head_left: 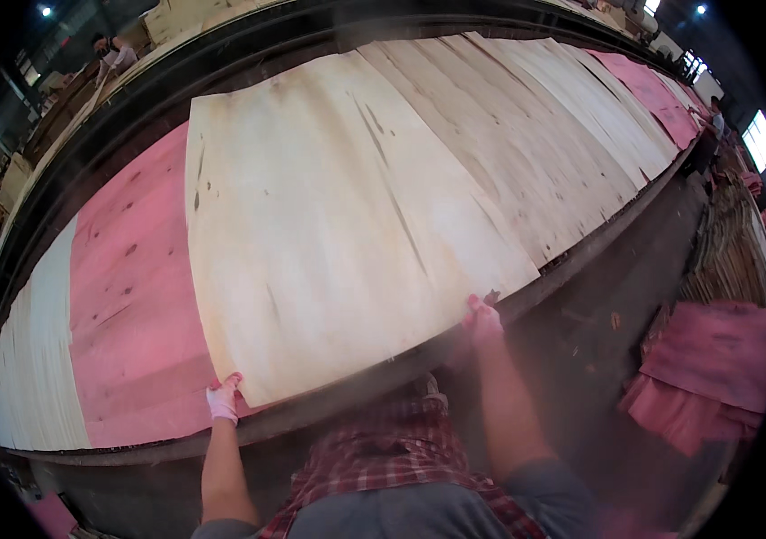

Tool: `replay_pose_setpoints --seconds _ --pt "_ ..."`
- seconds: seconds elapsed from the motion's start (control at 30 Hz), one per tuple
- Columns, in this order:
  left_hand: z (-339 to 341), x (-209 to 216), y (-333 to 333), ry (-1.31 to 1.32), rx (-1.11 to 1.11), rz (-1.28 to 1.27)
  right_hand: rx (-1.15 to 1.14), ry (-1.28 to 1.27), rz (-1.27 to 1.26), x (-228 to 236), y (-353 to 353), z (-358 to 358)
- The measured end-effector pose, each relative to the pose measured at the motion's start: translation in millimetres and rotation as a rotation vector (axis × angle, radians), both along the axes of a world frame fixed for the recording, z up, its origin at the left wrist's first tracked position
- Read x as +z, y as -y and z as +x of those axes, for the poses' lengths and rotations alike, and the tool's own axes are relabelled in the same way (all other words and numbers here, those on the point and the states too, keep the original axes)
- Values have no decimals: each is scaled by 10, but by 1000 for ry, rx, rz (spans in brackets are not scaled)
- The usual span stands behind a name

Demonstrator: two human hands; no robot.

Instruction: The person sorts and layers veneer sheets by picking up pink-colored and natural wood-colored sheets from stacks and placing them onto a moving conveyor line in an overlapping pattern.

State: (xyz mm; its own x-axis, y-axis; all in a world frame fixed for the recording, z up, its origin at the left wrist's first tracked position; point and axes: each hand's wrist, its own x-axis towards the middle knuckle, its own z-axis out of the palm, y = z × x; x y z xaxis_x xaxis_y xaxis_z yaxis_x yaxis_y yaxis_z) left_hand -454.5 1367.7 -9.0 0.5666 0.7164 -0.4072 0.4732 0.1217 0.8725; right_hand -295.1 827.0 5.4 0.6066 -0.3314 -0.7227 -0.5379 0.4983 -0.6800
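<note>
A large pale wood veneer sheet, with dark streaks and small cracks, lies across a long table in front of me. My left hand, in a whitish glove with pink-stained fingers, pinches the sheet at its near left corner. Farther right, my right hand, also pinkish at the fingers, is closed on the near edge close to the right corner. The sheet's left edge overlaps a pink veneer sheet. Along its right edge lies a browner veneer sheet.
More veneer sheets, pale and pink, run along the table both ways. Pink sheets are stacked low at the right, beside a pile of brown sheets. One person stands at the far left, another at the far right.
</note>
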Motion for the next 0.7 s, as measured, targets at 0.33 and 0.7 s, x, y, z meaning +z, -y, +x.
replay_pose_setpoints --seconds 0.33,0.7 --pt "-28 156 -184 -6 222 9 444 -9 51 891 -384 266" --pt "-1931 680 -328 402 620 -361 1560 39 142 1079 -2987 -1165"
